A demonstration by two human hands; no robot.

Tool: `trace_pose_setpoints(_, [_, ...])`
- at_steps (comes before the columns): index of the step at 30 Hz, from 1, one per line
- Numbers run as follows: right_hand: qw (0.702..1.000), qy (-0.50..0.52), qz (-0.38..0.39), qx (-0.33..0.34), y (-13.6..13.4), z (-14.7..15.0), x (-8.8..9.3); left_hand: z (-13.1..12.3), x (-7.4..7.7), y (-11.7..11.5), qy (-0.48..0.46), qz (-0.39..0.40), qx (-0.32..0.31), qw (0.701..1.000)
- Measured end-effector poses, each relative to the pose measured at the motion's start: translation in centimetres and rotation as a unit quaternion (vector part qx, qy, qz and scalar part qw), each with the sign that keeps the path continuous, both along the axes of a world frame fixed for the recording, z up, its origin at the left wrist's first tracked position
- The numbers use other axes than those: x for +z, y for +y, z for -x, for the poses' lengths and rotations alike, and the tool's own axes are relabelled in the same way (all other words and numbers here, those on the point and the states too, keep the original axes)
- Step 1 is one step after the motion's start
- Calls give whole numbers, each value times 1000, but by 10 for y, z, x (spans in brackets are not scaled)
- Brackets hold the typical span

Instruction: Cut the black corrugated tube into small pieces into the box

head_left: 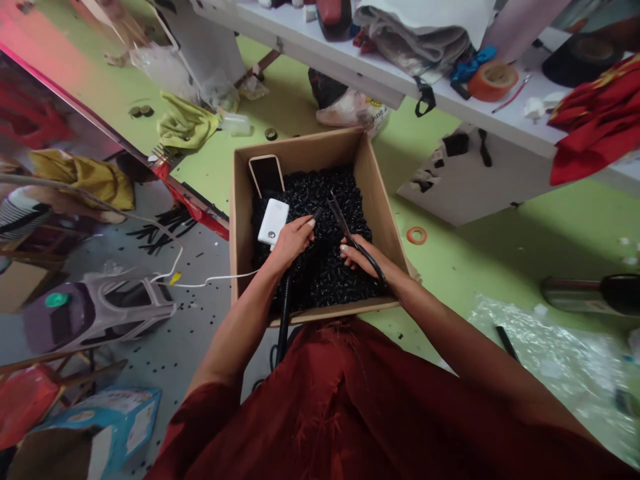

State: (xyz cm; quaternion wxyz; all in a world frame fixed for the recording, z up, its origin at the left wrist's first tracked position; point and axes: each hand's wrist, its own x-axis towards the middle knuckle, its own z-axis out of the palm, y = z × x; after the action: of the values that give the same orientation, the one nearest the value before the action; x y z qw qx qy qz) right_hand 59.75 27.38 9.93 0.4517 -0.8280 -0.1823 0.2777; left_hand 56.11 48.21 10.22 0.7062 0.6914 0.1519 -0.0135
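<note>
Inside an open cardboard box lies a heap of small black pieces. My left hand is closed on a black corrugated tube, whose end shows past the fingertips and whose length runs down out of the box. Black-handled scissors are in my right hand, blades pointing up and left over the heap, a short way right of the tube end. A white power bank rests on the heap beside my left hand. Behind it a phone leans on the box wall.
A white cable crosses the box's left edge. Above is a white table with orange tape and red cloth. A purple plastic stool stands left. Clear plastic and a metal flask lie right. A person's hand shows far left.
</note>
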Motion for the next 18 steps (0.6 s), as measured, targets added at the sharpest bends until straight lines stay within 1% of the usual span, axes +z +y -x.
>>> trace_pose_setpoints(7, [998, -17, 28, 60, 1, 6, 9, -1, -1, 1, 6, 24, -10, 1000])
trace_pose_setpoints(10, [997, -18, 39, 63, 1, 7, 11, -2, -4, 1, 7, 25, -27, 999])
trace_pose_setpoints(14, [997, -11, 40, 60, 2, 8, 15, -2, -6, 2, 13, 7, -50, 999])
trace_pose_setpoints(18, [997, -6, 39, 72, 3, 9, 19, -2, -7, 2, 10, 10, -61, 998])
